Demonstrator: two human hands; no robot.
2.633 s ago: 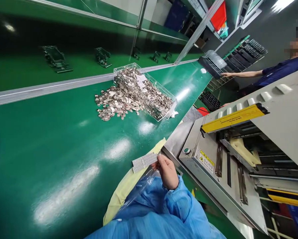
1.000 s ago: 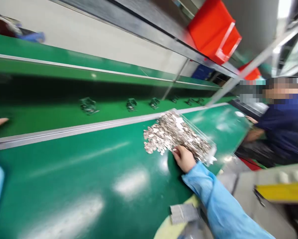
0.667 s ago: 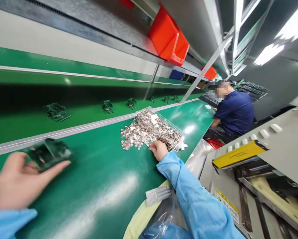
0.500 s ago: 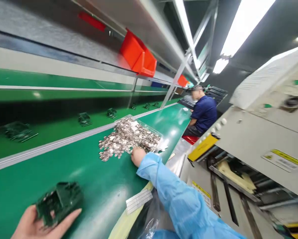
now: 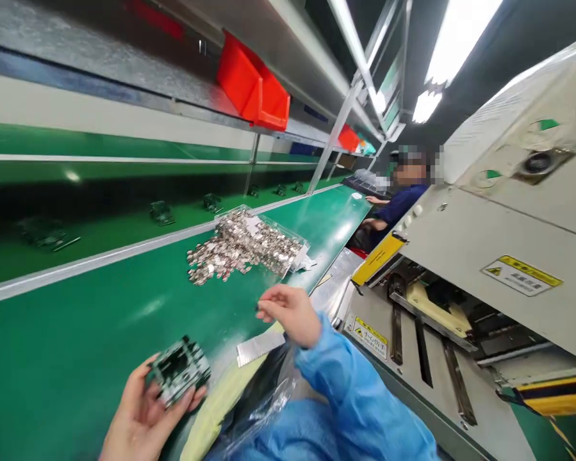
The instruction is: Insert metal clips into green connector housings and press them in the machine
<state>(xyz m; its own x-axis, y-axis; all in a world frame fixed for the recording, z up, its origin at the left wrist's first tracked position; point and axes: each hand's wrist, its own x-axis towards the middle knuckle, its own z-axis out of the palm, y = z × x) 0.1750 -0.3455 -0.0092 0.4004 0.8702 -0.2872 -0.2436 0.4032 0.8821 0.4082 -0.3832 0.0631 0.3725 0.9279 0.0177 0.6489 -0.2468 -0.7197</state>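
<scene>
My left hand is closed around a green circuit board assembly, box-shaped with a dark opening facing up, held above the green table. My right hand, in a blue sleeve, pinches a small dark piece at its fingertips; its kind is too small to make out. Beyond the right hand lies a heap of small silvery metal pieces, spilling from a clear tray onto the table. A white ridged strip block rests on yellow material below the right hand.
Circuit board assemblies stand along the conveyor behind a metal rail. A red bin sits on the shelf overhead. To the right is a large beige machine with warning labels. A co-worker sits at the far end.
My right hand has come back from the heap toward me, now with a small dark piece in its fingertips. My left hand has brought the circuit board assembly rightward, closer to the right hand.
</scene>
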